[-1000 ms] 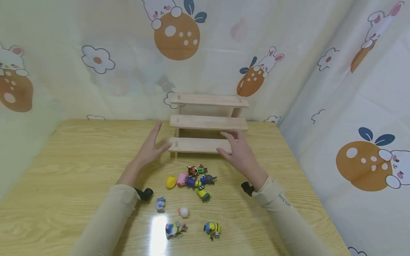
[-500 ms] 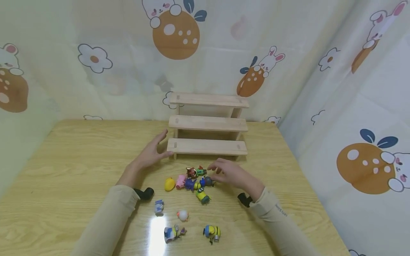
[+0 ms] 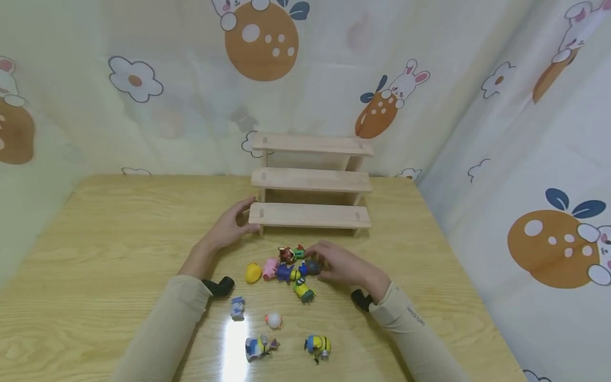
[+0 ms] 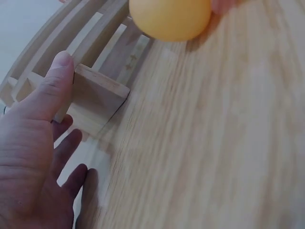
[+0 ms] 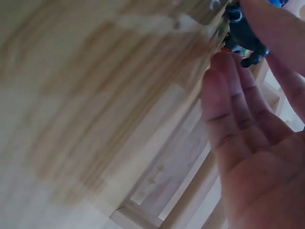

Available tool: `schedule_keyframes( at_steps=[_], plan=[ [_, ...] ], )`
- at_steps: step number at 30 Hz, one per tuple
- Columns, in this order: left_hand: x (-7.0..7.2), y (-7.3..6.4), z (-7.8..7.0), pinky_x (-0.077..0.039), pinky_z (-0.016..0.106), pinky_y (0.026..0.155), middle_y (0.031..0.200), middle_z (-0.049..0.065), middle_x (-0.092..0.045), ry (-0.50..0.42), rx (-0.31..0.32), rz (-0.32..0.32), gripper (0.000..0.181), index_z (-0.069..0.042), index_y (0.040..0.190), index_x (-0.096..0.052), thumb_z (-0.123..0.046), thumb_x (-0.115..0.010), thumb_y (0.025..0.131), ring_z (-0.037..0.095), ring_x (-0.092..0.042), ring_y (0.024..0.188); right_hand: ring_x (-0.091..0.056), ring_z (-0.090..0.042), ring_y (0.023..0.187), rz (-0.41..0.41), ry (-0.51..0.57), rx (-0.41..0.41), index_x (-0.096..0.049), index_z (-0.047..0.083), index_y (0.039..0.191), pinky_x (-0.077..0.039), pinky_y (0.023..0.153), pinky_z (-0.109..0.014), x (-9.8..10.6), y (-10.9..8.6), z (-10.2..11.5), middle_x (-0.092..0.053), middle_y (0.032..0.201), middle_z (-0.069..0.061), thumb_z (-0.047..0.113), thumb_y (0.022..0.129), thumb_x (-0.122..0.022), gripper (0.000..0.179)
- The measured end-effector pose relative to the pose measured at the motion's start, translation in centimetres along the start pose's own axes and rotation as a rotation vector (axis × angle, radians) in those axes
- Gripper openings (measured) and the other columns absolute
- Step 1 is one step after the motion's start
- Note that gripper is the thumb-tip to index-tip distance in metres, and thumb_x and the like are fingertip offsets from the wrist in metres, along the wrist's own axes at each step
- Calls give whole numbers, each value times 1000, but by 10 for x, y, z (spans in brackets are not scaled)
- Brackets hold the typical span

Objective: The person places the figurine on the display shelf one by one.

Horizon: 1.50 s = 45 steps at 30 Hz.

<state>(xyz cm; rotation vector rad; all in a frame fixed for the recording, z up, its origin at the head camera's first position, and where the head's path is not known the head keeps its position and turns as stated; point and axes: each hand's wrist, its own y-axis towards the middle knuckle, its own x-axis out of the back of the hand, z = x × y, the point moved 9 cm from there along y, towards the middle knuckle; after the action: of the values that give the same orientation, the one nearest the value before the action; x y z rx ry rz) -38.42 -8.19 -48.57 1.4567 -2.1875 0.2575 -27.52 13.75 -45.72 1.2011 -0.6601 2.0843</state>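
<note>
At the left end of a three-tier wooden stand (image 3: 310, 215), my left hand (image 3: 229, 228) holds the lowest step. Its thumb lies on the front and its fingers reach behind; the index finger is hidden in the left wrist view. My right hand (image 3: 341, 262) pinches a dark grey-headed toy figure (image 3: 312, 267) at the right side of a toy cluster. In the right wrist view the figure (image 5: 243, 36) shows between thumb and fingertips, partly covered. Beside it lie a red-brown and green figure (image 3: 287, 254), a purple figure (image 3: 285, 272) and a yellow-green figure (image 3: 303, 291).
A pink pig (image 3: 269, 269) and a yellow toy (image 3: 253, 272) lie left of the cluster. Nearer are a blue-white figure (image 3: 237, 307), a small white toy (image 3: 273, 320) and two minion figures, one left (image 3: 258, 347) and one right (image 3: 317, 346). A patterned curtain (image 3: 191, 106) hangs behind.
My right hand has come down from the lowest step to the toys and pinches the dark grey-headed figure. My left hand has moved in around the lowest step's left end.
</note>
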Motion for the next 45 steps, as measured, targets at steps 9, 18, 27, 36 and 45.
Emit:
schedule_keyframes(
  at_steps=[9,18,27,36,45],
  plan=[
    [4,0,-3,-23,49,116,153,11,-33,-20,7,-16,81,-15,148,-31,-33,-74,82,33,-33,139,-62,-20,99,-34,-11,38,-56,9,123,-54,85,-31,7,1,6,-57,115,-8,2,82,-71,44],
    [4,-3,0,-25,50,115,150,9,-38,-19,25,-42,80,-14,146,-36,-39,-75,80,32,-36,138,-64,-18,94,-49,24,38,-60,5,118,-54,81,-25,4,0,5,-65,108,-7,4,82,-72,38],
    [3,-4,-1,-27,48,114,145,13,-45,32,3,-74,76,-12,142,-42,-37,-76,79,32,-39,135,-63,-15,89,-102,40,-78,-59,6,121,-53,76,-25,10,-7,-9,-65,109,-7,11,83,-73,41],
    [4,-5,-3,-30,48,113,141,14,-48,73,-26,-95,74,-11,141,-44,-36,-77,79,32,-42,132,-56,-4,73,-171,153,-135,-61,9,114,-51,65,-17,18,-15,-15,-52,111,-10,12,83,-73,34],
    [4,-6,0,-32,47,112,139,13,-50,77,-23,-91,74,-12,140,-44,-38,-76,79,32,-43,131,-63,-6,68,-166,278,-176,-70,10,105,-49,57,-19,20,-15,-23,-70,97,-5,12,91,-64,16]
  ],
)
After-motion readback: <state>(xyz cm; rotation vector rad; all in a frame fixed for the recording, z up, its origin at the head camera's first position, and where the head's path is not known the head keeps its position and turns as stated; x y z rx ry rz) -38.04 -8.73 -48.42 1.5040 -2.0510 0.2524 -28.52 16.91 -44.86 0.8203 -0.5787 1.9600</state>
